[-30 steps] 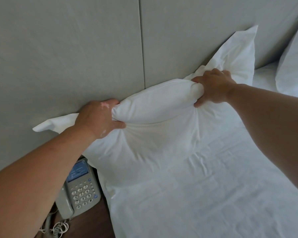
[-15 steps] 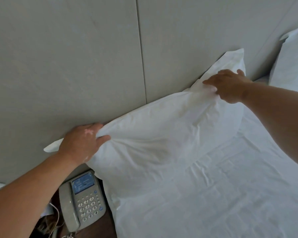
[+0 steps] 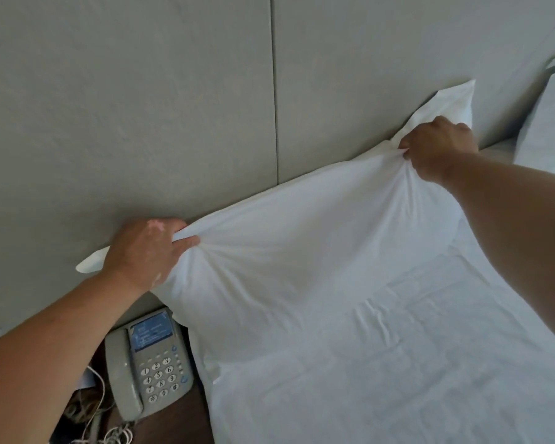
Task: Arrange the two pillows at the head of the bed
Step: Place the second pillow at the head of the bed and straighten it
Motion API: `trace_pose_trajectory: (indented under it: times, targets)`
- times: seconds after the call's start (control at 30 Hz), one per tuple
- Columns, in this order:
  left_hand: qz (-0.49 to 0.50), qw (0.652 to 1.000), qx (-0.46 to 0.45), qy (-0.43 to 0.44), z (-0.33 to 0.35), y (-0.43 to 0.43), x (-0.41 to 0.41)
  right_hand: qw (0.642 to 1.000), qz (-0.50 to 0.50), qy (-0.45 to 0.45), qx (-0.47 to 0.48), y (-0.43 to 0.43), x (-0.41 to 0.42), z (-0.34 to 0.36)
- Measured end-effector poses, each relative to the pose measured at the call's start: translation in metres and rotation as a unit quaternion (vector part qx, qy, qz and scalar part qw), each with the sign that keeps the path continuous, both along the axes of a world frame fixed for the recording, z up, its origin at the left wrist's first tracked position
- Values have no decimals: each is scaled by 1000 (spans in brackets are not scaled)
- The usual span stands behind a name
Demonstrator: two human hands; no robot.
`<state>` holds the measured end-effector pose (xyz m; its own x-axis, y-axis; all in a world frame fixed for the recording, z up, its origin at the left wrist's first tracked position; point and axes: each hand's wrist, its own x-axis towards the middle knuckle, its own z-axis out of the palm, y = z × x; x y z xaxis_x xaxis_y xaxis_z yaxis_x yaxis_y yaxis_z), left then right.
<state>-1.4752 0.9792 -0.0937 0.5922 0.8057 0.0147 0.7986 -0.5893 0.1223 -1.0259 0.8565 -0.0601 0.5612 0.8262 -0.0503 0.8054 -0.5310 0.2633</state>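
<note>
A white pillow leans against the grey padded headboard at the head of the bed. My left hand grips a bunch of the pillowcase near its left corner. My right hand pinches the fabric near the upper right corner, whose loose flap sticks up behind my fingers. A second white pillow rests against the headboard at the far right edge, only partly in view.
A beige desk telephone with a coiled cord sits on a dark wooden nightstand to the left of the mattress, right below the pillow's left end. The white sheet is slightly creased.
The pillow has been lowered and stretched out flatter against the headboard. Both hands have shifted outward toward its corners and now grip bunched fabric there.
</note>
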Motion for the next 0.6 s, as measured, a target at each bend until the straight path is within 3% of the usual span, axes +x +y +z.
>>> trace_pose_trajectory:
  times: [0.13, 0.3, 0.47, 0.6]
  targets:
    - [18, 998, -50, 41, 13, 4, 4, 999, -26, 27, -16, -8, 4, 14]
    - [31, 997, -47, 59, 20, -4, -8, 995, -16, 94, -19, -52, -8, 46]
    - [29, 997, -75, 6, 53, -41, -19, 981, -45, 188, 23, -156, -50, 77]
    - [18, 990, -131, -47, 74, -84, -17, 947, -123, 282, 93, -277, -93, 78]
